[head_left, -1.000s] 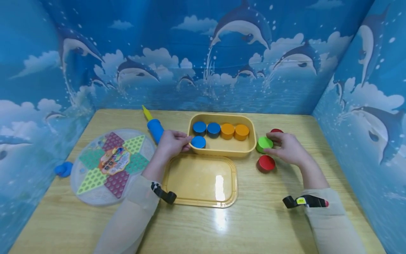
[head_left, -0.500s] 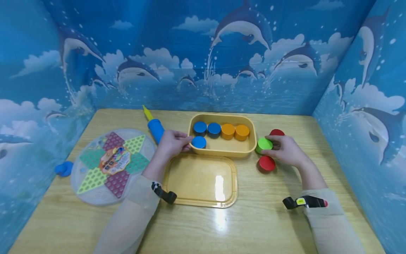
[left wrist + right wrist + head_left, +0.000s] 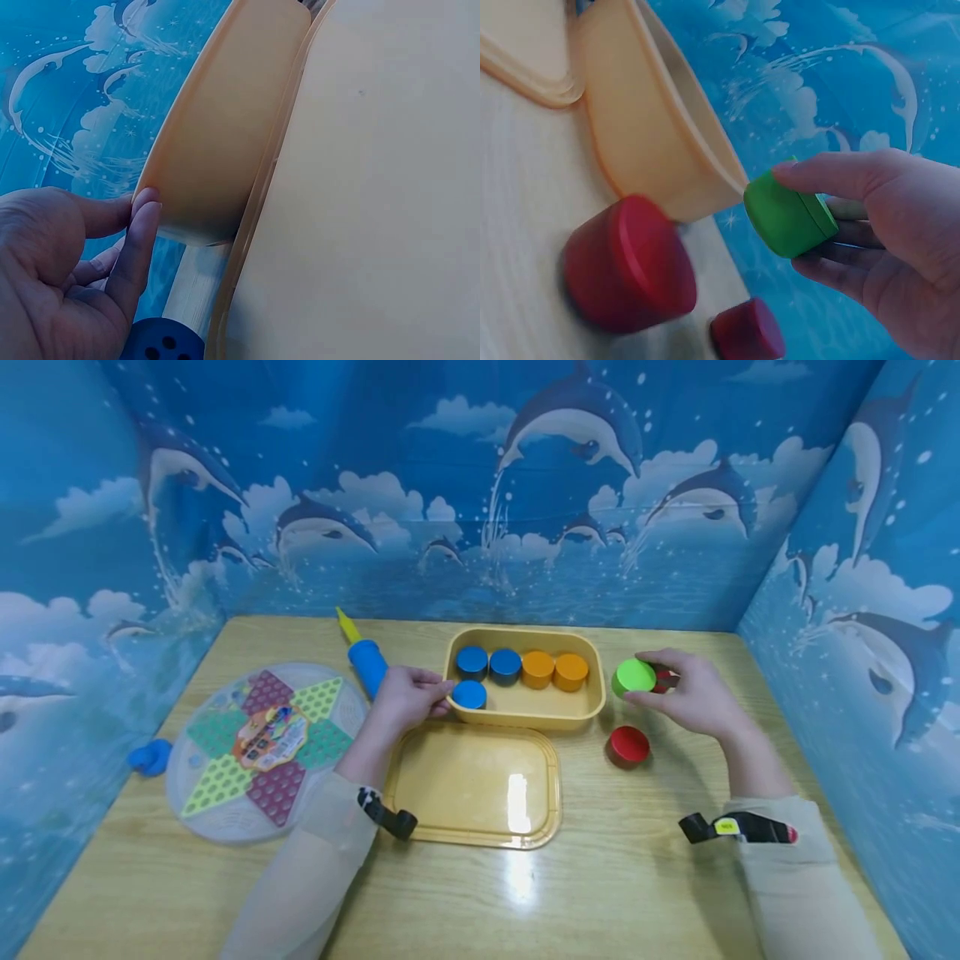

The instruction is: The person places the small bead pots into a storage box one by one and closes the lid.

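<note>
In the head view my right hand point(image 3: 693, 693) pinches a green round tub point(image 3: 633, 677) between thumb and fingers, lifted off the table beside the box's right end. The right wrist view shows the green tub point(image 3: 791, 214) held clear of the tabletop. My left hand point(image 3: 408, 700) pinches the left rim of a pale orange box point(image 3: 525, 720). Inside the box are several round tubs, among them a blue tub point(image 3: 470, 695) at front left and an orange tub point(image 3: 572, 672) at right. A red tub point(image 3: 627, 747) stands below the right hand; another red tub point(image 3: 664, 681) is partly hidden behind its fingers.
A flat pale orange lid point(image 3: 472, 789) lies in front of the box. To the left are a round star-patterned game board point(image 3: 273, 752), a blue pump point(image 3: 367, 667) with a yellow tip and a small blue object point(image 3: 150, 758). Dolphin-print cloth walls point(image 3: 480, 543) border the table.
The right hand has raised the green tub off the table and moved it slightly right and away from me. My left hand stays on the box rim.
</note>
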A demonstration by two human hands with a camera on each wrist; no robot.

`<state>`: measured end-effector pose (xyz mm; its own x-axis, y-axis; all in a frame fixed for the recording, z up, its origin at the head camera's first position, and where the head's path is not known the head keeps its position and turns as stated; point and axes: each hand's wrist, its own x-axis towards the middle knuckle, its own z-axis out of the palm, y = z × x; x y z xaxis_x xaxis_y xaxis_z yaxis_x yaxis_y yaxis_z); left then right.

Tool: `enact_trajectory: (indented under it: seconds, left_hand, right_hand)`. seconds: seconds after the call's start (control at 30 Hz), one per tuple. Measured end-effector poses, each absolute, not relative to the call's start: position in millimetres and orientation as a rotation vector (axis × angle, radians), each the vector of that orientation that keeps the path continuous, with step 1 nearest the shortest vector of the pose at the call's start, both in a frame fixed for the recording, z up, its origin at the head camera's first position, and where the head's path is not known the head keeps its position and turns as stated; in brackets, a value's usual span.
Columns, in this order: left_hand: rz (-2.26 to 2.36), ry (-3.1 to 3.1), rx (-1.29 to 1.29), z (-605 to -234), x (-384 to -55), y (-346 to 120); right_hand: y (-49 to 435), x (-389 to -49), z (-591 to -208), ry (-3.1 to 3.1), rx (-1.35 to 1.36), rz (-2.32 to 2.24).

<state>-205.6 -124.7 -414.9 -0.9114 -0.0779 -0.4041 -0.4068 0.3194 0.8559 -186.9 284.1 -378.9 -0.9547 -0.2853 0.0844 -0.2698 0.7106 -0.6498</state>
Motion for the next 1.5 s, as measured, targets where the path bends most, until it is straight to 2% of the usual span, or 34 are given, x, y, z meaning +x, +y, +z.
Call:
enact_trajectory:
  seconds: [0.53, 0.8, 1.0, 1.5]
  left_hand:
    - [1.627, 2.312, -0.431, -415.5, -205.6, -124.7]
    - [1.65, 2.31, -0.411, -417.7, -206.0, -125.7]
    - [1.642, 2.323, -0.405, -417.5, -205.6, -125.8]
    - [1.662, 2.3, -0.412, -419.1, -207.2, -127.1]
  right_hand:
    - [226.7, -221.2, -351.9, 2.684, -0.648, -1.058]
    - [191.6, -236.5, -362.5, 2.558, -0.79, -1.004]
    - [171.8, -243.9, -372.6, 2.488, -0.798, -0.981]
    - [141.7, -250.0, -395.9, 2.387, -0.896, -0.885]
